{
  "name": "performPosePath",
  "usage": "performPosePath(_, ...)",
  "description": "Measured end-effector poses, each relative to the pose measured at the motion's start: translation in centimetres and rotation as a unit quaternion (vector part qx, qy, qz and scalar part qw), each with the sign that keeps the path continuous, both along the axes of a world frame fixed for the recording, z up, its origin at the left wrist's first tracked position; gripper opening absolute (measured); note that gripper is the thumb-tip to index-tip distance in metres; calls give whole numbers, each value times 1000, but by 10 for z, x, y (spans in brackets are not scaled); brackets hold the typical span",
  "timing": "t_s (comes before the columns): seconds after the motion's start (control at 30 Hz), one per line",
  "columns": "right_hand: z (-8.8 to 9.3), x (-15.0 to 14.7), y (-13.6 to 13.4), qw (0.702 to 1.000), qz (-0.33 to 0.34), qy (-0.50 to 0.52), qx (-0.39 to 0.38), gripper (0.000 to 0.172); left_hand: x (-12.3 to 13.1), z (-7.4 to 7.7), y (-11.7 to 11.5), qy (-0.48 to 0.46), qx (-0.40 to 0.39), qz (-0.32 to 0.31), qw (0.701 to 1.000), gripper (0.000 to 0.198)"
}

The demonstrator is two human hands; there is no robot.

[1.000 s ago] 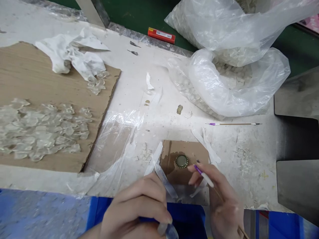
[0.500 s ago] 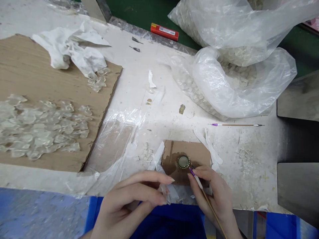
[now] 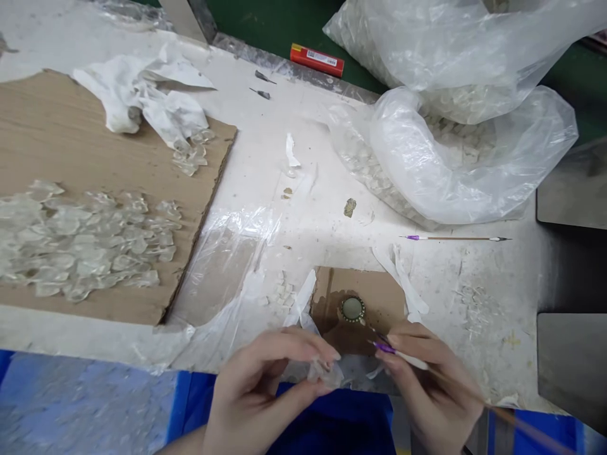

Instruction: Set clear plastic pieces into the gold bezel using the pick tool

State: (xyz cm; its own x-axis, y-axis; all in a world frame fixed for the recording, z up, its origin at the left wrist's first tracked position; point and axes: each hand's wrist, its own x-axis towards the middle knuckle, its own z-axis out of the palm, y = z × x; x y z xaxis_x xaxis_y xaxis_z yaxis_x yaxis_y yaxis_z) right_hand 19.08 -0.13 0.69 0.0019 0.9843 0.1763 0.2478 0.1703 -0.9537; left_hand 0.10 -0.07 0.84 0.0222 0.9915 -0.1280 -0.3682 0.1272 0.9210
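Observation:
My left hand [image 3: 279, 379] pinches a small clear plastic-like piece [image 3: 326, 373] between thumb and fingers, above the table's front edge. In my right hand [image 3: 429, 373] is a thin brown stick with a purple needle tip [image 3: 383, 347]; the tip points left and its rear end is blurred. A round piece with a beaded rim and pale centre [image 3: 353, 308] lies on a small cardboard square [image 3: 386, 287], just beyond both hands. The needle tip is apart from it. Something thin and dark shows by my right fingertips, too small to make out.
Many clear pieces [image 3: 90, 240] lie on a large cardboard sheet [image 3: 109, 164] at left, beside crumpled white tissue [image 3: 142, 95]. Clear bags [image 3: 474, 177] stand at the back right. Another double-ended stick [image 3: 458, 238] and a red box [image 3: 317, 60] lie farther back.
My right hand has drawn the needle-tipped stick right and back, away from the round piece, and tilted it flatter. My left hand has shifted right, with the clear piece turned more into view.

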Motion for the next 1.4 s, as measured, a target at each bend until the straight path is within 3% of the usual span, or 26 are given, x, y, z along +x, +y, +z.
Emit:
performPosePath(0.07, 4, -7, -3, 990, -33, 127, -53, 5, 0, 0, 0, 18, 13, -18, 1000, 46)
performPosePath(0.13, 7, -15, -4, 966, -26, 236, -101, 8, 0, 1, 0, 35, 15, -32, 999, 41)
performPosePath(0.27, 11, -26, -7, 934, 3, 318, -162, 12, 0, 0, -1, 36, 12, -50, 998, 32)
performPosePath(0.4, 14, -27, -10, 938, -5, 302, -167, 12, 1, -2, -3, 35, 21, -64, 997, 25)
performPosePath(0.57, 15, -28, -14, 960, 18, 246, -132, 11, 3, -2, -12, -40, -53, -56, 996, 45)
performPosePath(0.7, 15, -32, -19, 967, -3, 217, -133, 10, 5, -2, -16, -76, -65, -78, 992, 43)
performPosePath(1.4, 18, -35, -20, 978, 3, 182, -100, 11, 4, -3, -14, -52, -44, -47, 997, 39)
